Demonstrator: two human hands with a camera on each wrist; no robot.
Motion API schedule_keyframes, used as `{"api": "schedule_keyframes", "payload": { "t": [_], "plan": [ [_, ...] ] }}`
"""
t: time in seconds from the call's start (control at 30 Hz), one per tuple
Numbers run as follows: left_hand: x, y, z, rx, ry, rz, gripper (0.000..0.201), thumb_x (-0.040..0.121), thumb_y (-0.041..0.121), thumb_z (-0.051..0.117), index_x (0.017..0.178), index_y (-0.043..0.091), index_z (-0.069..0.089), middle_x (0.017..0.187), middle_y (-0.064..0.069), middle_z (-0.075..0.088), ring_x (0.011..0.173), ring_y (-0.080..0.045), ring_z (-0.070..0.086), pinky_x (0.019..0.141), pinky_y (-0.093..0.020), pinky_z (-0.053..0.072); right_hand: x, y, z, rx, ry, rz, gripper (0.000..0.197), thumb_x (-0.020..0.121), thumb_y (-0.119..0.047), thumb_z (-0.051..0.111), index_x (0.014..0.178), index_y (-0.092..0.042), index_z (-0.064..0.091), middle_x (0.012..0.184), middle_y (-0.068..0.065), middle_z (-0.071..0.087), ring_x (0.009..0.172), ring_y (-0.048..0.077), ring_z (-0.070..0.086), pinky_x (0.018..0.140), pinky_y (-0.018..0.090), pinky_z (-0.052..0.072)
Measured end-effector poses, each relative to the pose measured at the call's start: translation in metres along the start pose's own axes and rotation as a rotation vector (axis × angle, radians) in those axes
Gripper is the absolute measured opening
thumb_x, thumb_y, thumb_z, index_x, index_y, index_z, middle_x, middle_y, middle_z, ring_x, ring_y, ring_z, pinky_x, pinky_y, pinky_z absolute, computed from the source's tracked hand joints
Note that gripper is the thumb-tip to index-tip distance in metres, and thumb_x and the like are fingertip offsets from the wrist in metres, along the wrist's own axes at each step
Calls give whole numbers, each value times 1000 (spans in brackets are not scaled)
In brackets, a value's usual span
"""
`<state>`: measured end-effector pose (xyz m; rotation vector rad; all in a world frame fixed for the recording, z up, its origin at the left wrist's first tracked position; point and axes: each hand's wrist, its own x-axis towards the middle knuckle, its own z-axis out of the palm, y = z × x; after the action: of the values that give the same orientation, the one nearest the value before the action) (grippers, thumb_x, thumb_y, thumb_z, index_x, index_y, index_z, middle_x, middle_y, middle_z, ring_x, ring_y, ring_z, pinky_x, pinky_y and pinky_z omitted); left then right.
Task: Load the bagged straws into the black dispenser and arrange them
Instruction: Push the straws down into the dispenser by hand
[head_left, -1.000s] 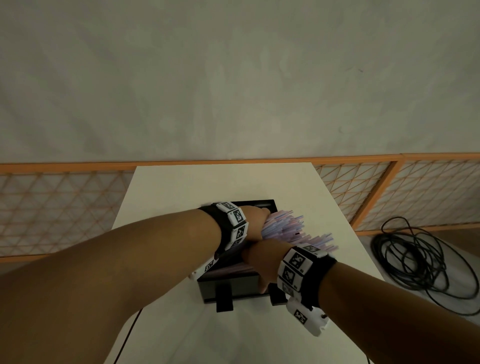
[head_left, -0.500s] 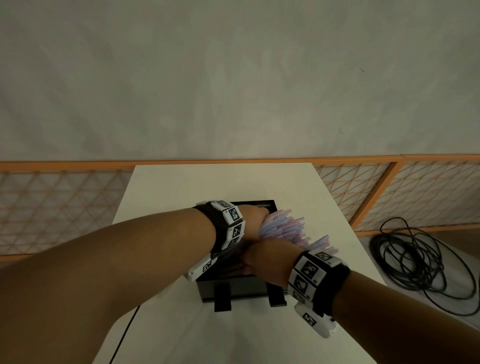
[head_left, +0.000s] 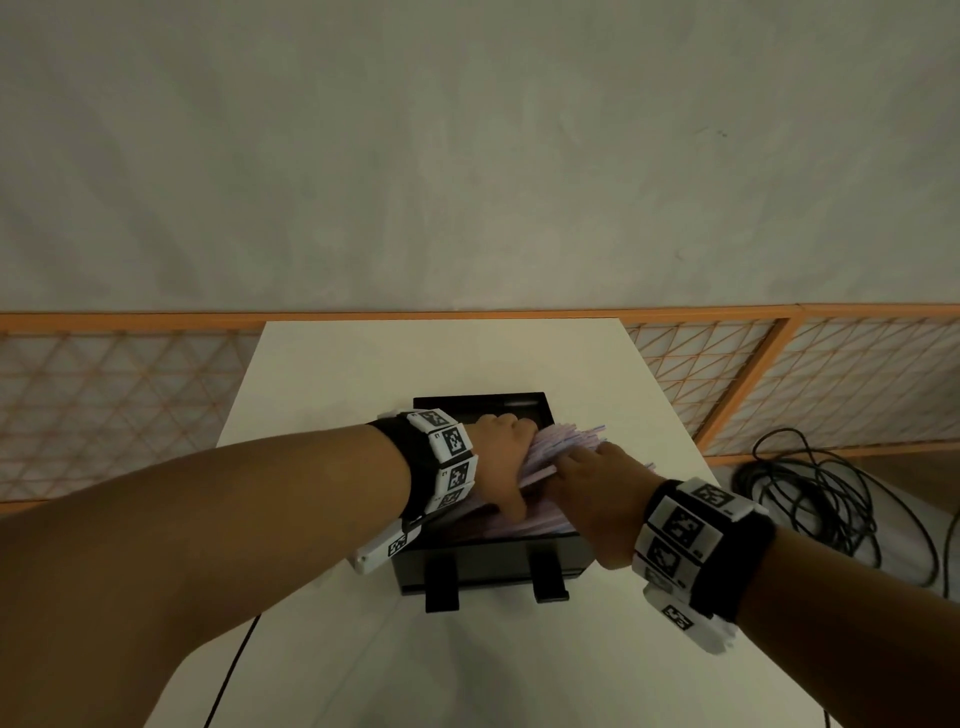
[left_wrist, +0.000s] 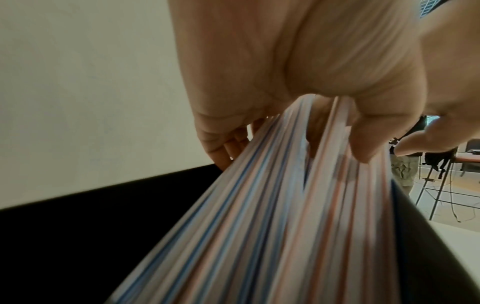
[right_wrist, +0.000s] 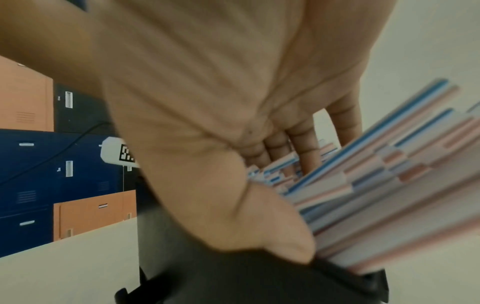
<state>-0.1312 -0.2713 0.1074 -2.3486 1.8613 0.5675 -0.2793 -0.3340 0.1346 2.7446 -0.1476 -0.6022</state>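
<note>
Head view: straws (head_left: 540, 457) at frame centre, slanting out of black dispenser (head_left: 488, 569), ends overhanging right wall. Left hand (head_left: 501, 462) curled round bundle; right hand (head_left: 597, 483) flat, pressing straws. Risk: loose ends spilling onto table (head_left: 467, 353) if press uneven.

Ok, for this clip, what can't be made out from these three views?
- Head view: the lower ends of the straws inside the black dispenser are covered by the left hand and right hand.
- Left wrist view: the fingertips are hidden behind the straw bundle; the picture is motion-blurred.
- Right wrist view: the palm blocks most of the dispenser; straw ends blurred.
- No bag is visible in any view.
</note>
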Motion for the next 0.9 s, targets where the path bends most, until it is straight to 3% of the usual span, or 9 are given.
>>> {"api": "schedule_keyframes", "payload": {
  "t": [0.13,0.33,0.5,0.63,0.73,0.9],
  "plan": [
    [-4,1,10,28,2,18,117,52,59,83,141,9,26,134,-9,37,122,-27,39,105,-45,41,-3,3,3,-73,-45,114,51,80,-24,60,128,-12,46,131,8,47,116,26,46,92,39,38],
    [1,2,9,-34,25,30,106,57,64,78,137,10,33,131,-10,43,120,-28,42,102,-46,42,-2,3,13,-15,-17,255,34,94,-17,41,126,-7,42,123,12,52,107,29,55,87,38,43],
    [0,5,10,9,63,55,89,58,53,81,125,9,43,121,-11,48,109,-27,49,95,-41,48,-1,9,15,-30,-45,239,32,96,-15,37,126,-8,46,125,11,51,108,29,54,86,37,44],
    [-3,11,8,6,49,47,83,56,41,84,120,7,44,115,-12,49,95,-27,57,80,-36,53,-1,11,11,-52,-101,217,29,95,-13,41,122,-9,52,124,11,50,110,30,53,87,37,43],
    [-3,13,8,-19,34,36,79,57,35,85,118,7,44,112,-11,53,90,-27,61,76,-36,55,-1,14,9,-43,-135,204,32,93,-12,46,125,-9,51,125,10,48,111,31,51,87,38,44],
    [-1,13,2,-40,-28,35,71,66,30,81,119,2,41,109,-14,58,81,-25,56,71,-34,51,1,18,11,116,-96,236,32,91,-18,50,123,-11,50,122,7,55,109,29,57,88,38,48]
  ]
}}
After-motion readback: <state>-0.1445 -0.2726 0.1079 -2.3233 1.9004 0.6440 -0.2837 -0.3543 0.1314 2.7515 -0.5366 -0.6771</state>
